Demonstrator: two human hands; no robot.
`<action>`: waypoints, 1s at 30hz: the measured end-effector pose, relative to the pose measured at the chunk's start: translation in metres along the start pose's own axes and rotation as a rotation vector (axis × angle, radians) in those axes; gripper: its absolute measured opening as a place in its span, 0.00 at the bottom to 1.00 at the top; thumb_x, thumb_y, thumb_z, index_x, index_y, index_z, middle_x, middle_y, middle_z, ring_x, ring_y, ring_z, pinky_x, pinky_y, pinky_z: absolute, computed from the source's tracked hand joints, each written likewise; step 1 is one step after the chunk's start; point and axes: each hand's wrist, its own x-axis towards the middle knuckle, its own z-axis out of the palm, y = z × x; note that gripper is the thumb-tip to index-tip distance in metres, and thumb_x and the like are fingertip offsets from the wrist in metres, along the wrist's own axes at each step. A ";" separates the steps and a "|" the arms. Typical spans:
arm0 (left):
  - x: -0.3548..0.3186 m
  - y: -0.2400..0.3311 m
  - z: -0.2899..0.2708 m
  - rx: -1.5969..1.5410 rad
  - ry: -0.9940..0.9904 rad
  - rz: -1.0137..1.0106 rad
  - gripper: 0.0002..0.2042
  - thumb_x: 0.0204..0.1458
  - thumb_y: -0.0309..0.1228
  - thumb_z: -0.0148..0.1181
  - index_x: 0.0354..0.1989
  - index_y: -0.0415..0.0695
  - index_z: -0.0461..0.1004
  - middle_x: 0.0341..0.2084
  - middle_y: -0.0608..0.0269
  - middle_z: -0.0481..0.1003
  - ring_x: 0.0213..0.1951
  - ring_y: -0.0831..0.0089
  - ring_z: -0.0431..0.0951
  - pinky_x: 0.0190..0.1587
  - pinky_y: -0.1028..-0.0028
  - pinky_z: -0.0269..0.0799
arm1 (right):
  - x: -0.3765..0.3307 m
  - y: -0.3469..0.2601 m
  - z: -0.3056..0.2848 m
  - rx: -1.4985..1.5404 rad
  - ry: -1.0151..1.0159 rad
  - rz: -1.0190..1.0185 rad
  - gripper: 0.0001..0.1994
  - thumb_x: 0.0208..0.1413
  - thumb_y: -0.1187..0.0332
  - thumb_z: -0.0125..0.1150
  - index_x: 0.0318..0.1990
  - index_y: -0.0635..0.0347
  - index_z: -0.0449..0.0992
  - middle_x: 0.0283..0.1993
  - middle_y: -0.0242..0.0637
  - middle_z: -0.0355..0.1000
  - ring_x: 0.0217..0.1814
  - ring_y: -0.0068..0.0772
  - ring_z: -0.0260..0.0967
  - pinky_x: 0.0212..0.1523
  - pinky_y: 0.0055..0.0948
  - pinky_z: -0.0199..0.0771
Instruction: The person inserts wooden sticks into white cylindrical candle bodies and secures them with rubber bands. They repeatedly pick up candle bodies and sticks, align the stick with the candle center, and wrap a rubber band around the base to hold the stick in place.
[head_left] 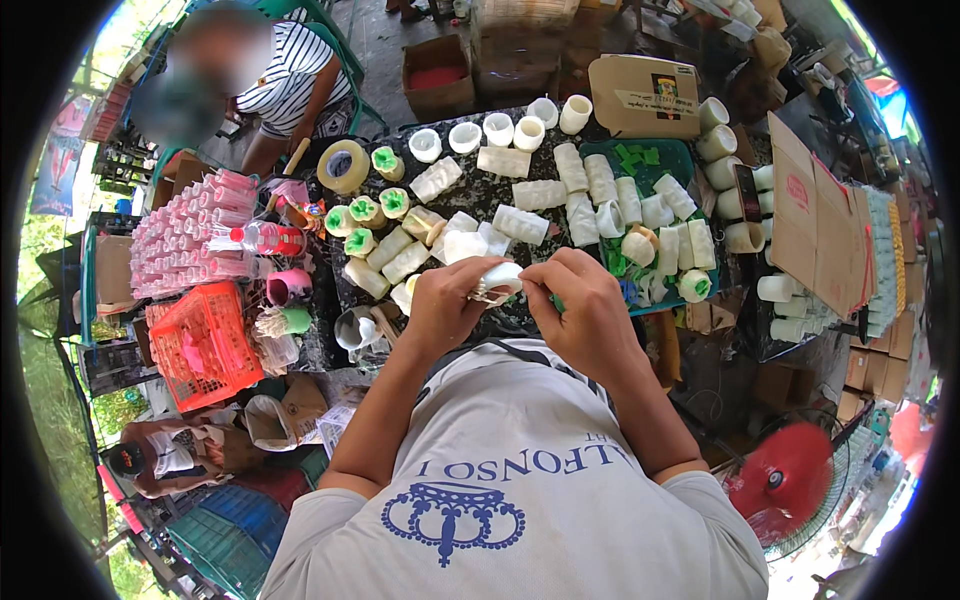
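My left hand (447, 303) grips a white hollow cylinder (503, 277) close to my body, above the table's near edge. Curled fingers of my right hand (578, 300) pinch at the cylinder's right side; whether a small tool or scrap sits between them is hidden. Just beyond my hands, several white cylinders with bumpy sides lie on the dark table, one of them a lying cylinder (521, 224). To the left stand several cylinders with bright green tops, such as this green-topped cylinder (366, 209).
A green tray (668, 152) on the right holds more white cylinders and coloured scraps. At left are a tape roll (324, 168), a red-capped bottle (268, 238), pink cylinders (190, 230) and a red basket (222, 372). A red fan (785, 480) stands lower right. A person (285, 90) sits far left.
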 end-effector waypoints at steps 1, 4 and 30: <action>0.001 0.006 -0.003 0.028 -0.007 -0.005 0.20 0.51 0.29 0.74 0.54 0.44 0.82 0.43 0.56 0.86 0.37 0.55 0.87 0.38 0.65 0.82 | 0.000 -0.001 0.001 0.021 -0.006 -0.005 0.04 0.56 0.75 0.70 0.38 0.63 0.81 0.33 0.42 0.74 0.38 0.48 0.74 0.40 0.43 0.75; 0.003 0.018 -0.010 0.082 -0.048 -0.047 0.20 0.51 0.27 0.74 0.55 0.45 0.83 0.43 0.56 0.86 0.38 0.56 0.88 0.40 0.64 0.82 | 0.001 -0.002 0.003 0.046 0.016 0.005 0.04 0.55 0.75 0.71 0.36 0.62 0.81 0.32 0.42 0.74 0.37 0.48 0.74 0.40 0.43 0.74; 0.005 0.033 -0.017 0.219 -0.061 0.117 0.34 0.41 0.31 0.78 0.63 0.50 0.79 0.47 0.62 0.83 0.36 0.58 0.85 0.37 0.63 0.82 | -0.001 -0.005 0.012 -0.335 0.015 -0.076 0.06 0.50 0.68 0.70 0.27 0.52 0.78 0.28 0.30 0.70 0.34 0.36 0.69 0.40 0.38 0.62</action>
